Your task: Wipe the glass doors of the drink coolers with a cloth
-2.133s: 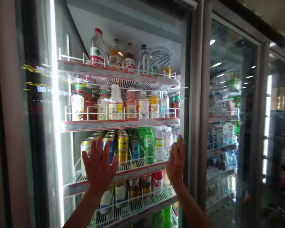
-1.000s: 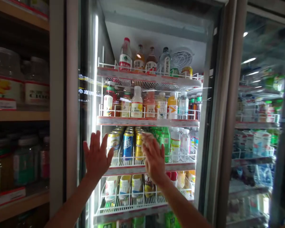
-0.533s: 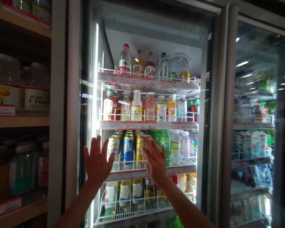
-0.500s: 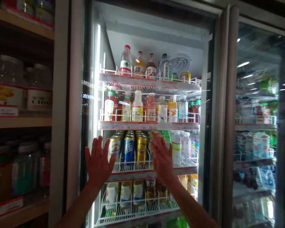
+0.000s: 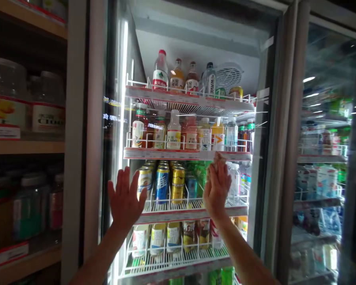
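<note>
My left hand (image 5: 126, 202) is raised with its fingers apart, its palm toward the glass door (image 5: 192, 41) of a lit drinks fridge. It appears to rest on the glass and holds nothing. Over on the right, my right hand (image 5: 216, 194) presses a crumpled light-coloured cloth (image 5: 218, 159) to the same pane. Most of that cloth is hidden behind the fingers. Between the hands, behind the glass, stand a blue can (image 5: 161, 185) and a gold can (image 5: 178, 185). Clear bottles (image 5: 233, 180) show just right of my right hand.
Several bottles stand on the upper wire shelf (image 5: 190, 95) and the one beneath it. More drinks sit on the lower rack (image 5: 175, 273). To the left are wooden shelves (image 5: 26, 147) with large bottles. A second glass-fronted fridge (image 5: 323, 158) adjoins on the right.
My right hand has moved right and slightly up with the cloth, uncovering green bottles. My left hand has stayed almost in place. The view has shifted slightly.
</note>
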`<state>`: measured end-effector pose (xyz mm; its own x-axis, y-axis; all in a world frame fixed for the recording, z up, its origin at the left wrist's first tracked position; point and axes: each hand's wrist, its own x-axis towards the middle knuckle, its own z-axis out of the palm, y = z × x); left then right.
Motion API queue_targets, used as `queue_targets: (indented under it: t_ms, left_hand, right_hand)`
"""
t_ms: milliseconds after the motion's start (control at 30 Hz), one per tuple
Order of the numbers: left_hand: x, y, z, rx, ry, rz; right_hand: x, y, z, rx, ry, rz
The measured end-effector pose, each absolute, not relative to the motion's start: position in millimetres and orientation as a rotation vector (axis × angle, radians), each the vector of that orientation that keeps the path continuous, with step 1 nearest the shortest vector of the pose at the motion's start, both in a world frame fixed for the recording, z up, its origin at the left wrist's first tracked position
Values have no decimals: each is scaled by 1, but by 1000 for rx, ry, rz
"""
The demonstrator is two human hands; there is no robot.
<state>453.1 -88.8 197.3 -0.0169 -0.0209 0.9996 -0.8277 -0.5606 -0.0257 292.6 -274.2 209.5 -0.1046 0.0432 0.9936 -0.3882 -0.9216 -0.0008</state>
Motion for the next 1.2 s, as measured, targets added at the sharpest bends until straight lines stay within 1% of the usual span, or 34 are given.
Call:
queue_targets:
  t_ms: [100, 167, 267, 333, 367, 467, 533, 667, 700, 733, 833, 900, 1033, 1067, 1100, 1200]
  left_hand:
    - [453, -88, 198, 1643, -890, 1657]
    - [453, -88, 198, 1642, -893, 1668]
    - [453, -88, 197, 1653, -898, 1667]
    - [454, -88, 197, 1653, -894, 1659]
    - [454, -88, 197, 1647, -896, 1653]
    - [454, -88, 197, 1614, -907, 1628]
    - [453, -88, 197, 1615, -908, 1621]
    - [452, -88, 197, 1664, -895, 1628]
    - [452, -88, 197, 1671, -891, 1629]
    - [452, -88, 197, 1670, -887, 1633]
    - [453, -88, 197, 1641, -892, 1638]
    - [454, -89, 197, 1617, -899, 1637]
    - [454, -88, 197, 1632, -888, 1652]
    - [454, -88, 197, 1639, -885, 1658]
    - [454, -88, 197, 1645, -883, 1660]
    - [455, -87, 197, 1639, -877, 1661]
  right_hand:
    - [299, -263, 206, 2029, -79, 1865]
    - [299, -263, 206, 2049, -35, 1807]
    - [296, -270, 215, 1920, -328, 2042]
    - [299, -267, 217, 1871, -405, 2122]
    - [302, -262, 216, 1901, -342, 2082]
    - [310, -247, 209, 2038, -6, 1809]
    - [307, -248, 207, 2049, 34, 1766]
    - [296, -266, 211, 1921, -329, 2052]
    - [296, -268, 210, 1917, -350, 2077]
    - [296, -268, 208, 1937, -306, 2058]
    - [295, -267, 204, 2049, -64, 1848]
    - [288, -275, 208, 2030, -88, 1841]
    - [271, -294, 223, 1831, -383, 2162]
    - [271, -294, 222, 1831, -389, 2173]
    - [271, -292, 220, 1872, -339, 2120]
    - [272, -289, 213, 2019, -104, 1802]
